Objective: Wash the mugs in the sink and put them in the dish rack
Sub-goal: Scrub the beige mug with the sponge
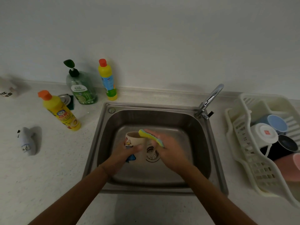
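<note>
My left hand [128,151] grips the cream mug [134,139] low over the sink [162,117], its mouth tipped up and rightward toward my right hand [168,153] — which pinches the yellow sponge [150,137] touching the rim — so scrubbing means pushing leftward into that opening.

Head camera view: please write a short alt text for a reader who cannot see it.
Over a steel sink, the left hand holds a cream mug while the right hand holds a yellow sponge at its rim. Washed mugs sit in a white dish rack on the right; soap bottles stand on the left.
</note>
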`<action>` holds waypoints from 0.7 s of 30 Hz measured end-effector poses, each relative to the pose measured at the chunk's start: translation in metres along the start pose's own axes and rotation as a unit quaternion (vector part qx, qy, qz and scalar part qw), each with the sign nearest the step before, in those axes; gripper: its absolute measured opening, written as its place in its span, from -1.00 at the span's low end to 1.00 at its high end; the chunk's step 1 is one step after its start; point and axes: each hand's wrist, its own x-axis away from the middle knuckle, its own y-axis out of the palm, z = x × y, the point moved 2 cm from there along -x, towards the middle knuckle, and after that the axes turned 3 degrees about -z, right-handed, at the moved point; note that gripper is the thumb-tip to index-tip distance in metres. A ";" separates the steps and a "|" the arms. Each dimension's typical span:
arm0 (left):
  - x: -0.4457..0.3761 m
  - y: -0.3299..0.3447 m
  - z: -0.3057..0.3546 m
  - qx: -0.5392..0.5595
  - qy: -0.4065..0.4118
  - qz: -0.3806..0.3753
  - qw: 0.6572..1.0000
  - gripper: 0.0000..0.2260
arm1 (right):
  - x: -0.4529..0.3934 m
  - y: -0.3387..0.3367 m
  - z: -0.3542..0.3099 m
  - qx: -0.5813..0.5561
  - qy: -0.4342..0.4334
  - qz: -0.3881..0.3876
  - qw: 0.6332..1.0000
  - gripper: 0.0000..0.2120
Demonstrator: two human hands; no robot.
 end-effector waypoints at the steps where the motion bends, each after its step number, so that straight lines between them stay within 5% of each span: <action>1: 0.000 0.002 0.002 0.030 -0.001 0.007 1.000 -0.52 | 0.004 0.004 -0.002 0.009 -0.009 0.009 1.000 -0.57; 9: -0.004 0.035 0.038 0.122 -0.009 0.026 0.992 -0.42 | 0.003 0.035 -0.007 0.102 -0.042 0.046 0.993 -0.32; 21: -0.004 0.039 0.060 0.124 0.047 0.061 0.989 -0.36 | -0.005 0.041 -0.008 0.086 -0.083 0.133 0.984 -0.36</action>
